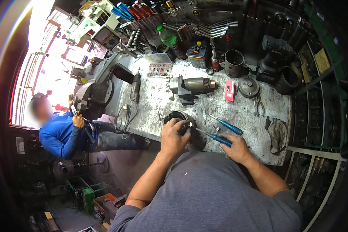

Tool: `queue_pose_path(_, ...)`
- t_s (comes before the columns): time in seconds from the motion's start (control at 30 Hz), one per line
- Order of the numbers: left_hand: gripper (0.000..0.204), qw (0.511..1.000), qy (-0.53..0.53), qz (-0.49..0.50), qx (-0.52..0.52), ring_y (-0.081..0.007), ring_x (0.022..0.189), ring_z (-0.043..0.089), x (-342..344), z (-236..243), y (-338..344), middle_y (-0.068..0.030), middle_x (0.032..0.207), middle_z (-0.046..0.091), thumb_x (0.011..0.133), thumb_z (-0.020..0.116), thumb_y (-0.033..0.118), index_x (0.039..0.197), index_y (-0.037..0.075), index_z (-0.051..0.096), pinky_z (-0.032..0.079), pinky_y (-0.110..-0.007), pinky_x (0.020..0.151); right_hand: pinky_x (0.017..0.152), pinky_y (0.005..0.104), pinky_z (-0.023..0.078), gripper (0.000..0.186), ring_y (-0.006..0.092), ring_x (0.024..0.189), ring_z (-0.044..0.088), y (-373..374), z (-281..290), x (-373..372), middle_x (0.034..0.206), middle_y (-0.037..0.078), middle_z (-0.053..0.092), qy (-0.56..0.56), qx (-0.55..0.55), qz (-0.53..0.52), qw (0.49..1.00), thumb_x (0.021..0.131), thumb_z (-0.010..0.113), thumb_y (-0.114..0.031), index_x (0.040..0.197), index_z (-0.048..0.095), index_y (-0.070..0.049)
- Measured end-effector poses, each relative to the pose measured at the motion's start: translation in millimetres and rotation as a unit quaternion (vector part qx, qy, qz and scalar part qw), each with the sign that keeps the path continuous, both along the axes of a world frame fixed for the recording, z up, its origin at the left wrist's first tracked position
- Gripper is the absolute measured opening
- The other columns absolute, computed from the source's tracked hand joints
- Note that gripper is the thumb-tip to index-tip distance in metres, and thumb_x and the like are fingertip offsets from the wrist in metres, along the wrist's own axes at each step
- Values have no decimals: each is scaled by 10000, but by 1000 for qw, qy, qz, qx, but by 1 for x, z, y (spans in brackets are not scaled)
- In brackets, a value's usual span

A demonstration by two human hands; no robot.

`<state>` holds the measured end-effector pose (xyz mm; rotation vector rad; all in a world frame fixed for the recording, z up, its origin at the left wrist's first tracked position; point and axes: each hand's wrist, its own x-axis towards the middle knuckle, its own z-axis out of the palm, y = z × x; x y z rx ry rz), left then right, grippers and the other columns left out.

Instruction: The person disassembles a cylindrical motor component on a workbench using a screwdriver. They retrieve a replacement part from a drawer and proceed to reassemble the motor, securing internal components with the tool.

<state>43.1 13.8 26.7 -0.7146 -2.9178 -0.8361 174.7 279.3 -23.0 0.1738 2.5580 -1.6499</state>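
Observation:
A round metal housing with a dark inside stands near the bench's front edge. My left hand is closed at its near rim, with fingers bent over the edge; part of the housing is hidden behind it. My right hand grips the blue handle of a screwdriver. Its thin shaft points left, the tip close to my left fingertips, beside a small pale piece too small to name. A second blue screwdriver lies just beyond my right hand. Farther back lies a motor armature with a copper-coloured end.
On the workbench lie pliers, a red box, a round metal cover, a rag and a corded rotary tool. A parts case sits behind. At left, a person in blue handles a machine.

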Motion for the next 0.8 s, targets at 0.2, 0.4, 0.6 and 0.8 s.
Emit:
queue_pose_path(0.2, 147, 996, -46, -6, 75, -314, 942, 743, -10, -3, -9, -135, 1016, 738, 916, 768, 35, 1060, 4, 773, 583, -403, 838, 1022, 429, 585, 379, 380, 1152, 756, -2, 0, -11, 1232, 211, 785, 35, 0, 22, 999, 923, 801, -163, 1270, 778, -13)
queue_pose_path(0.4, 536, 998, 5, -63, -20, -367, 1100, 682, -1, 1, -9, -124, 1162, 716, 809, 885, 200, 1285, 82, 669, 505, -495, 980, 1039, 433, 581, 374, 375, 1159, 757, -1, -2, -15, 1241, 196, 793, 43, -10, 12, 999, 919, 801, -168, 1267, 788, -33)
queue_pose_path(0.6, 581, 992, 45, -119, -19, -370, 1118, 676, -4, 0, -15, -121, 1205, 694, 762, 938, 168, 1278, 101, 679, 533, -484, 963, 1031, 425, 586, 371, 375, 1157, 759, -1, -4, -17, 1223, 194, 797, 54, -23, 13, 998, 917, 799, -162, 1265, 789, -34)
queue_pose_path(0.8, 178, 991, 21, 6, 132, -317, 952, 724, -14, -3, -26, -140, 1022, 720, 904, 824, 24, 1057, 20, 733, 568, -404, 828, 987, 429, 605, 386, 373, 1128, 765, 2, -3, -19, 1204, 195, 794, 70, -9, 27, 997, 906, 808, -121, 1277, 780, -22)
